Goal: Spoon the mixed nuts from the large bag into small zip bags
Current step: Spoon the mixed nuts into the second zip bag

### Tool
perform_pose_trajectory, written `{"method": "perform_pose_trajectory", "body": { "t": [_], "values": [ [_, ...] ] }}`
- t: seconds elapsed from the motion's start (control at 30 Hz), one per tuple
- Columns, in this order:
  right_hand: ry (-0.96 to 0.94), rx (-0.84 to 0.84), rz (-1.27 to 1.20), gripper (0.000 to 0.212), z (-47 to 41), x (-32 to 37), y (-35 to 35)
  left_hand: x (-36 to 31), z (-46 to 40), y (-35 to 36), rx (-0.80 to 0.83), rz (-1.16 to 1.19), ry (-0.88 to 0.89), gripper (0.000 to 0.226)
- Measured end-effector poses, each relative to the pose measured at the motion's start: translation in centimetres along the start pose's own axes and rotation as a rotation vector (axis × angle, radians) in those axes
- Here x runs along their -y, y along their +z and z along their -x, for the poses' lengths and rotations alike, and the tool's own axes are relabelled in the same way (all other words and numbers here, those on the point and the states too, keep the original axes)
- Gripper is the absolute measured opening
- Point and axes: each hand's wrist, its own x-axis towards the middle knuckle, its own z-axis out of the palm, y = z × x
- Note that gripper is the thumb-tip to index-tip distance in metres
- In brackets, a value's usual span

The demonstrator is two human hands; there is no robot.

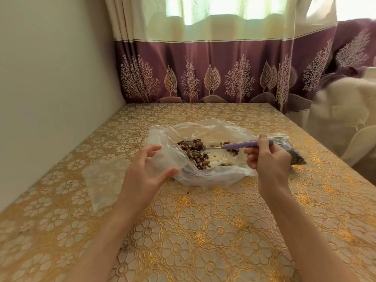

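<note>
From the head camera, your left hand (146,169) sits just left of centre in the frame, its fingers (151,149) and thumb curved apart around the near-left edge of the large bag (203,176); they touch the plastic, but whether they actually pinch it you cannot tell from here. The large bag lies open on the worktop (203,231) at the middle of the frame, its mouth spread wide, with the mixed nuts (195,155) heaped inside toward its left half and a few loose bits scattered to the right.

Your right hand (268,159), right of centre, has its fingers clamped on the purple handle of the spoon (240,146). The spoon runs leftward, level, and its metal bowl rests in the pile of nuts.

Behind your right hand, at the right of the frame, a small zip bag (293,149) lies on the worktop, filled with dark nuts. At the left of the frame, a flat, clear small bag (103,180) lies on the worktop, well apart from the large one. A patterned curtain (203,78) hangs across the top of the frame.
</note>
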Motion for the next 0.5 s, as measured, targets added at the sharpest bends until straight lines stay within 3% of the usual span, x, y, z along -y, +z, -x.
{"method": "perform_pose_trajectory", "body": {
  "t": [0.5],
  "values": [
    [-0.262, 0.445, -0.068, 0.025, 3.8, 1.6, 2.7, -0.6, 0.0, 0.2, -0.078, 0.139, -0.057, 0.063]
  ]
}}
